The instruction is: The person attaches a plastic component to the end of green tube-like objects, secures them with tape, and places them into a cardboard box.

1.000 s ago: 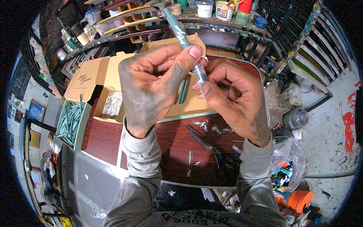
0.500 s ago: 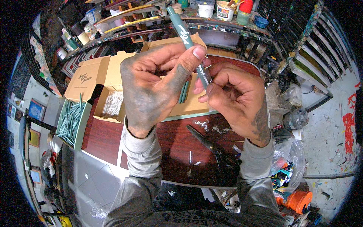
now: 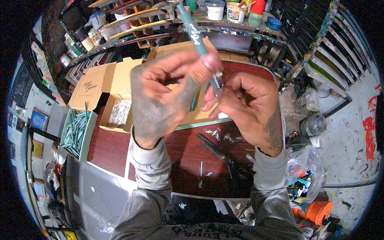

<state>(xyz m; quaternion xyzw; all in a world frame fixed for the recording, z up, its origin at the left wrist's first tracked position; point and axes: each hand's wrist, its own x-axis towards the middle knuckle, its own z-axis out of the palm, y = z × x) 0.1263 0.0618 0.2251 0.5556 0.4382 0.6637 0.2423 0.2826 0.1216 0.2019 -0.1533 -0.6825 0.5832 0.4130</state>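
A teal pen-like stick with white lettering [image 3: 193,33] slants in front of me, its upper end pointing away and left. My left hand [image 3: 162,90] pinches it around the middle between thumb and fingers; the fingertips are smeared by motion. My right hand [image 3: 254,108] is closed at the lower end, thumb and fingers pressed together around it. A small whitish piece [image 3: 218,75] shows against the stick between the hands. Under the hands lies an open cardboard box with a teal rim [image 3: 204,123], with a few similar teal sticks inside, mostly hidden.
To the left, a teal box [image 3: 90,138] is full of teal sticks, beside a cardboard box [image 3: 106,120] of thin white pieces. Black scissors [image 3: 216,149] and white scraps [image 3: 214,133] lie on the dark red table [image 3: 184,160]. Paint tubs [image 3: 215,11] line a shelf behind.
My left hand has blurred with motion, and the stick has shifted slightly. Its lower lettering is now more covered by my fingers. A white bit now shows below my right fingertips.
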